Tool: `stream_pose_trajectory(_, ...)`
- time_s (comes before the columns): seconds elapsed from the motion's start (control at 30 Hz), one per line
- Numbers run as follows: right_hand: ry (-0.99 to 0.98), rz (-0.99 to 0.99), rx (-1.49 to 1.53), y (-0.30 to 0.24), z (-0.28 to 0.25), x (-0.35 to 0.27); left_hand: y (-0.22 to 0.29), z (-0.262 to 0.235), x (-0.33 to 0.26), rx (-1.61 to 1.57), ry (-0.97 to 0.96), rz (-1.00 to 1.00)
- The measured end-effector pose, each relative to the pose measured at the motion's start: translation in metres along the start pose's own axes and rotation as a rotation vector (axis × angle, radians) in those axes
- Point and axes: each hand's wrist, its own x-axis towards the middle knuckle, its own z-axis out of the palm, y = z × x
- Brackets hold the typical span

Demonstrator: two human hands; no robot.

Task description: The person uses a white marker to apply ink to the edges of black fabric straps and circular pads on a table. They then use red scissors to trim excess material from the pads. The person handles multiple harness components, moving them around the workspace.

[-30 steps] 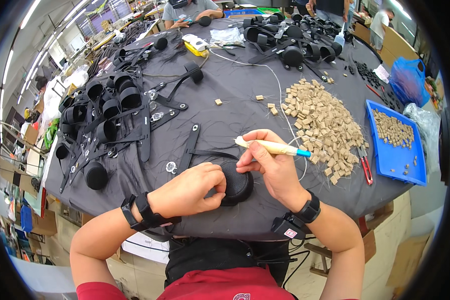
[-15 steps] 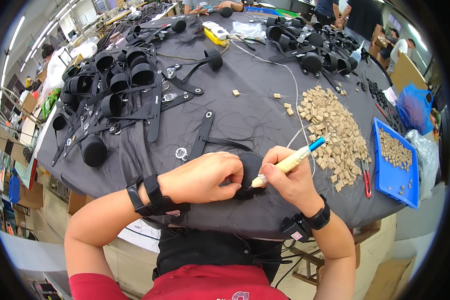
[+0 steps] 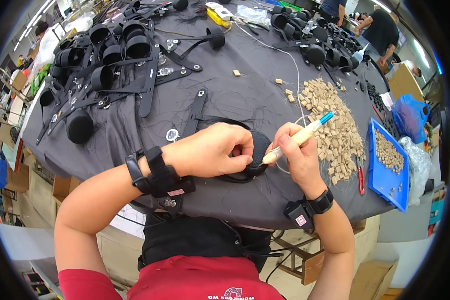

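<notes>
Nearest, on both wrists, black bands [image 3: 156,170]. Just beyond, the left hand [image 3: 212,147], narrow, with fingers curled in and thumb tip close by, at the left side of a black sandal [image 3: 258,141] on the near part of the cloth-covered table [image 3: 220,202]; impossible to tell what, if anything, between the fingertips. Opposite, the right hand [image 3: 296,152], closed pen-fashion around a cream, blue-ended pen-shaped tool [image 3: 307,131]. Chief change within the last second: tool tip down at the sandal's right edge, instead of raised and nearly level above it. Meaning, by judgement: preparation over, close work along that edge now in hand, with steadiness on the left the main need. Behind, a clear ring [image 3: 172,135] and, to the right, a heap of beige blocks [image 3: 335,132] beside a blue tray [image 3: 385,187]. Farther off, piled sandals [image 3: 102,78] at left and, farthest, a person in dark clothing [image 3: 381,35].
</notes>
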Motion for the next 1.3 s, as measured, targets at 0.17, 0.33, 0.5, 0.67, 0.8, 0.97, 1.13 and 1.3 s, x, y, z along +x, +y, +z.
stream_pose_trajectory(0.17, 0.006, -0.055, -0.023, 0.0033, 0.0000, -0.0043, 0.0017, 0.0001, 0.0016, -0.019, -0.029, -0.034)
stream_pose_trajectory(0.33, 0.021, -0.095, -0.056, 0.0023, 0.0035, -0.0058, -0.0005, -0.0020, -0.0004, -0.043, -0.026, -0.040)
stream_pose_trajectory(0.5, 0.035, -0.124, -0.089, 0.0035, 0.0058, -0.0072, 0.0020, -0.0030, 0.0002, -0.049, -0.037, -0.085)
stream_pose_trajectory(0.67, 0.030, -0.134, -0.114, 0.0028, 0.0071, -0.0074, 0.0010, -0.0024, -0.0003, -0.066, -0.033, -0.093)
stream_pose_trajectory(0.8, 0.024, -0.131, -0.095, 0.0028, 0.0065, -0.0080, 0.0020, -0.0020, 0.0004, -0.061, -0.030, -0.095)
stream_pose_trajectory(0.97, 0.032, -0.126, -0.093, 0.0030, 0.0069, -0.0090, 0.0034, -0.0028, 0.0009, -0.053, -0.033, -0.098)
stream_pose_trajectory(1.13, 0.033, -0.130, -0.113, 0.0039, 0.0071, -0.0089, 0.0023, -0.0023, 0.0003, -0.065, -0.034, -0.107)
stream_pose_trajectory(1.3, 0.035, -0.152, -0.143, 0.0049, 0.0061, -0.0090, 0.0044, -0.0032, 0.0004, -0.070, -0.048, -0.131)
